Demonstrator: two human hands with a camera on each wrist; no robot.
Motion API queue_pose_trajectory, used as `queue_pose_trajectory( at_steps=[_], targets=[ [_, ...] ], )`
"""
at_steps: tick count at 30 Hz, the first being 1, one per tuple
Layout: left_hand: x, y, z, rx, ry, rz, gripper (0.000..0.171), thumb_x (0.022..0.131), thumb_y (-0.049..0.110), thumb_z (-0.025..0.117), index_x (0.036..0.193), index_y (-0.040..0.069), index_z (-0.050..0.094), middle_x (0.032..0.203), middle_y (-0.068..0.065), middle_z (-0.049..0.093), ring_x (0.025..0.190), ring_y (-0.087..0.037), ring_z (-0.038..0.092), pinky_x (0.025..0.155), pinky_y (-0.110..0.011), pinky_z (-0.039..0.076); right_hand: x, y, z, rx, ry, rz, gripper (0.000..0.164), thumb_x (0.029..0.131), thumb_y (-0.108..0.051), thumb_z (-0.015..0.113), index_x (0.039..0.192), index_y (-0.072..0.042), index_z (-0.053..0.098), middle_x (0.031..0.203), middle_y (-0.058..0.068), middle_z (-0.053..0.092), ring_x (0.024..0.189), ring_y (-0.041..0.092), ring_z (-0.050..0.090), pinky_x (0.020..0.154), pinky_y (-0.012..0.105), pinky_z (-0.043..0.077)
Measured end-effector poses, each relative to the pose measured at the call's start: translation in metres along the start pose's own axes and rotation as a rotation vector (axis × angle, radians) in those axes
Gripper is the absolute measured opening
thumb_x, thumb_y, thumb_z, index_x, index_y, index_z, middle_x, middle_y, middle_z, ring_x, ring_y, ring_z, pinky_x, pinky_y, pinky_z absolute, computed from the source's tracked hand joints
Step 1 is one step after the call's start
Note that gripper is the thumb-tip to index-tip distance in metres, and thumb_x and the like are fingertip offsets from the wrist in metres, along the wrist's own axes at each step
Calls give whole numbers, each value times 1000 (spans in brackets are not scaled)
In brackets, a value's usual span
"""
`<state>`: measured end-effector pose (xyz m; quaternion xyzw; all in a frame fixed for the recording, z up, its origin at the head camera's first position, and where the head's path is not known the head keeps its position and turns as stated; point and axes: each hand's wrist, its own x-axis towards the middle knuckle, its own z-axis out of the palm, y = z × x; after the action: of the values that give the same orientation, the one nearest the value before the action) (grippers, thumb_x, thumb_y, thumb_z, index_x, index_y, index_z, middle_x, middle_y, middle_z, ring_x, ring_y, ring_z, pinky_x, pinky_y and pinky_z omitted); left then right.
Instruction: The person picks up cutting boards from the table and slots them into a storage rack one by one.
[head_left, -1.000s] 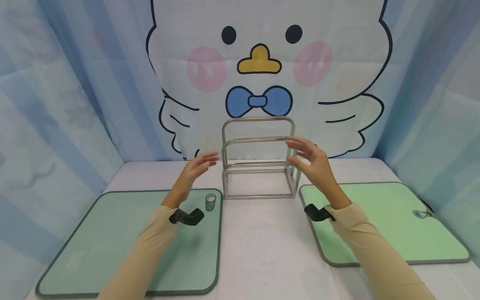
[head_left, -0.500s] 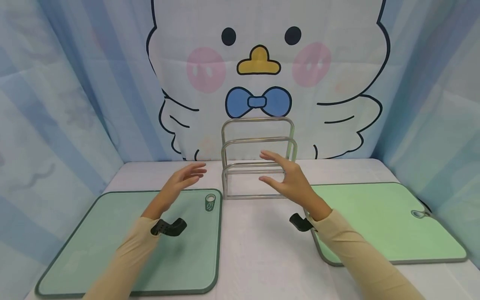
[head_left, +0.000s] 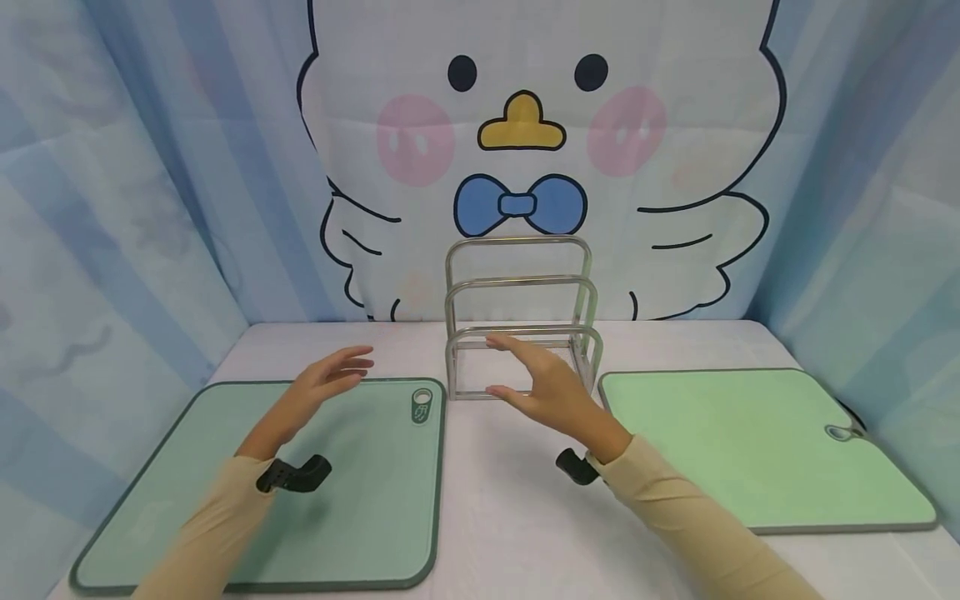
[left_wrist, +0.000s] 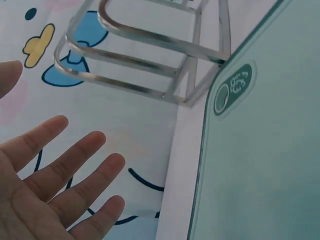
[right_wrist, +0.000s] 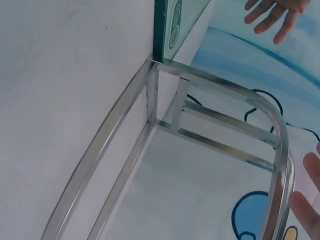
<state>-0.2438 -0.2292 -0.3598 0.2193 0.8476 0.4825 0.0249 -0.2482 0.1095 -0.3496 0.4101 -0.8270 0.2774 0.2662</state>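
Observation:
A silver metal rack [head_left: 522, 282] with three upright loops stands at the back middle of the white table. My left hand [head_left: 311, 396] hovers over the larger, grey-green cutting board [head_left: 360, 500]; its fingers are spread and hold nothing, as the left wrist view of the hand [left_wrist: 60, 185] shows. In front of the rack, my right hand [head_left: 551, 387] is held in the air, thumb apart from the fingers and nothing between them. To its right lies a lighter green cutting board [head_left: 750, 442]. In the right wrist view only some fingertips [right_wrist: 305, 210] show, beside the rack [right_wrist: 225, 95].
The left board has a dark-rimmed hanging hole [head_left: 422, 400] near its far right corner. A small ring-like fitting [head_left: 842, 432] sits at the right board's far side. Curtains [head_left: 127, 208] with a cartoon bird enclose the table on three sides.
Both hands have drawn back from the sides of the rack toward the person, the left one leftward over its board, the right one leftward to the rack's front. Rack and boards stay in place.

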Motion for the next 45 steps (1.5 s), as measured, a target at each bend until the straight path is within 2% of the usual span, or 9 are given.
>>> queue_pose_trajectory(
  at_steps=[9,13,16,17,20,23,31,38,45],
  targets=[
    [-21,-12,-24,39,15,-76,48,100,21,42,144,4,32,140,-28,42,125,-45,44,101,-67,29,-2,-10,24,2,-49,-3,65,77,-22,78,132,-2,50,122,10,64,113,24,61,94,36,50],
    [-28,-23,-34,56,39,-106,49,101,22,42,145,4,31,139,-28,44,118,-9,54,99,-65,32,0,-13,32,-2,-59,-4,64,77,-21,77,131,0,50,124,11,63,114,23,61,95,34,50],
    [-33,-31,-42,79,61,-129,50,101,24,42,145,4,30,139,-27,44,106,12,48,98,-63,33,0,-15,37,8,-63,11,63,77,-20,78,130,1,51,123,11,64,113,23,61,94,34,50],
    [-34,-34,-45,87,67,-136,50,101,25,41,145,3,30,139,-28,44,108,9,49,97,-63,33,0,-16,39,14,-66,26,63,77,-21,78,130,0,51,122,11,64,111,23,62,93,34,51],
    [-38,-42,-52,124,89,-167,52,101,26,42,146,3,29,138,-28,43,120,-20,51,96,-64,33,0,-18,46,37,-78,85,63,77,-21,77,130,-1,51,118,11,66,106,22,64,89,35,52],
    [-43,-48,-59,147,103,-206,53,101,27,42,146,3,27,139,-30,41,126,-47,38,95,-66,31,2,-21,51,82,-97,174,62,77,-22,77,130,-2,50,114,12,67,100,22,66,85,37,53],
    [-56,-55,-81,201,83,-317,58,102,30,37,144,-8,22,139,-37,33,126,-53,31,94,-66,30,7,-29,60,278,-197,460,55,80,-26,74,126,-5,52,112,11,68,96,23,67,78,36,55],
    [-64,-61,-106,277,14,-482,67,102,38,30,143,-13,16,139,-42,26,121,-55,35,94,-62,35,10,-27,65,366,-272,647,52,81,-30,73,121,-1,57,103,11,71,89,23,68,68,27,53],
    [-67,-66,-122,315,-15,-631,72,101,41,26,141,-17,12,142,-44,10,124,-58,29,97,-64,32,13,-23,72,495,-369,836,53,82,-28,72,120,5,56,98,17,70,71,22,69,59,28,55]
  ],
)
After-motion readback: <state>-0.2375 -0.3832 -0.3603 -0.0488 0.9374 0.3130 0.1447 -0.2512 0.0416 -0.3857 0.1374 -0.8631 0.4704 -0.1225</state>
